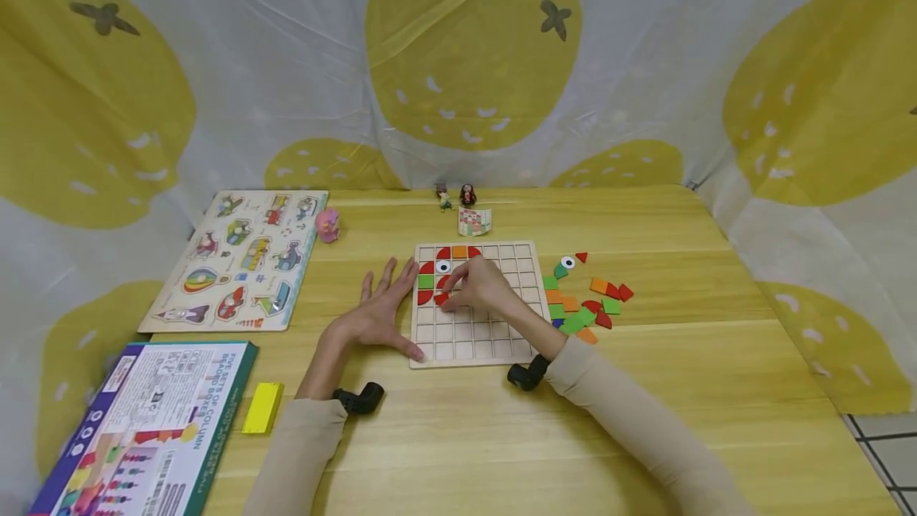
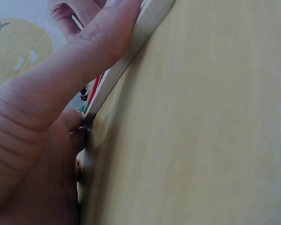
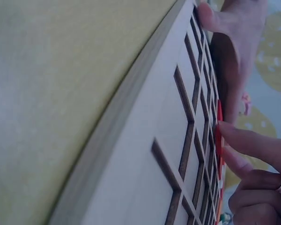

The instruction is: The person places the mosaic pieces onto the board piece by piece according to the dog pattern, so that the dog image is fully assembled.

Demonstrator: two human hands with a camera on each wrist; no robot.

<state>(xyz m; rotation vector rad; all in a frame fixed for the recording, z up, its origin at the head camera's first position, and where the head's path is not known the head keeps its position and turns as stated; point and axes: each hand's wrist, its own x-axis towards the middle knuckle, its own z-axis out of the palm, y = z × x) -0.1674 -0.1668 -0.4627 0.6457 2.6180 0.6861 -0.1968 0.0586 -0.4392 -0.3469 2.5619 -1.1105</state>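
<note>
A wooden grid board [image 1: 473, 333] lies on the table, with red, orange, green and eye-marked pieces set in its upper left squares. My left hand [image 1: 376, 313] rests at the board's left edge, fingers spread, thumb by the lower left corner. Over the board, my right hand [image 1: 485, 287] pinches a small red piece [image 3: 218, 140] between thumb and forefinger, low at the grid. Its fingers partly cover the red pieces around it. The left wrist view shows the left thumb [image 2: 107, 33] against the board's side.
Loose coloured pieces [image 1: 573, 321] lie right of the board, some against its edge. Behind it are a pattern card [image 1: 474, 221] and two small figurines [image 1: 467, 195]. At left are a picture puzzle [image 1: 239, 261], a pink toy [image 1: 327, 224], a yellow box [image 1: 263, 408] and a larger box [image 1: 150, 428].
</note>
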